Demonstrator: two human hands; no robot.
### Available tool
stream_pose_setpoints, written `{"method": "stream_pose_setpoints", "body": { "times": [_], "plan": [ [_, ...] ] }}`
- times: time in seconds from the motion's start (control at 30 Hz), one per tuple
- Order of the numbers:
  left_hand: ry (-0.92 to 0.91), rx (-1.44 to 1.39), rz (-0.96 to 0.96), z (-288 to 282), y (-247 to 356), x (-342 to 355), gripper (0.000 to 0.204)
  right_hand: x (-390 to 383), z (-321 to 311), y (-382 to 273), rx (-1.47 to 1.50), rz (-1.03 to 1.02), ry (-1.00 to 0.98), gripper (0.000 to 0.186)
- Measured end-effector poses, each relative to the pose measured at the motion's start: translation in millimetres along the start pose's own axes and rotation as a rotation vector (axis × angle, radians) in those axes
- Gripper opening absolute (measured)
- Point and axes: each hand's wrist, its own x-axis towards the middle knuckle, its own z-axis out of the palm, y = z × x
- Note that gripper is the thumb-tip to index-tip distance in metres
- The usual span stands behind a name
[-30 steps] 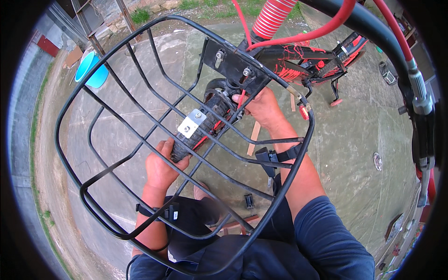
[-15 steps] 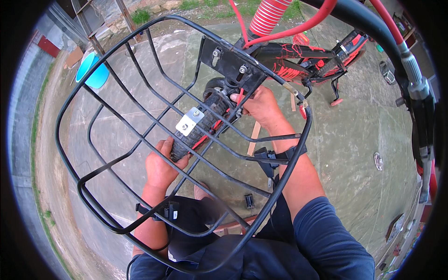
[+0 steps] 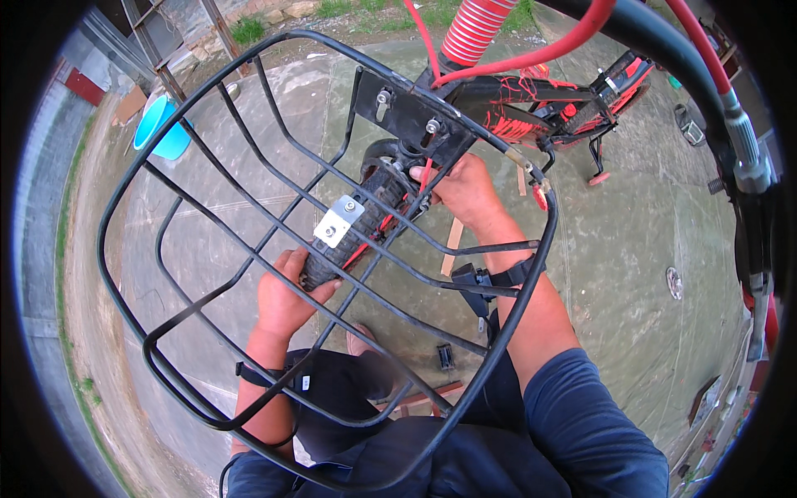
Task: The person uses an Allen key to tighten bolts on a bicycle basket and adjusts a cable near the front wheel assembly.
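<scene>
Gripping the tyre from below, the left hand is seen through the wires of the black basket, fingers curled round the knobbly tread. That tyre runs under the basket floor, beneath a small silver plate. Left of the basket, well apart, a blue tub stands on the concrete. The right hand closes on the wheel's upper part, just below the basket's black bracket. Right of the basket stands a red bike.
</scene>
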Motion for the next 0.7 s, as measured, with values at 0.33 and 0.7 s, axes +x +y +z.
{"method": "stream_pose_setpoints", "body": {
  "times": [0.33, 0.7],
  "plan": [
    [-0.038, -0.133, 0.281, -4.0, 29.5, 86.1, 0.034, -2.8, 1.7, -9.4, -0.076, 0.026, -0.015, 0.022],
    [-0.095, -0.175, 0.333, 13.9, 37.3, 139.3, 0.031, -3.6, 1.1, -15.6, -0.163, 0.058, -0.021, 0.024]
  ]
}}
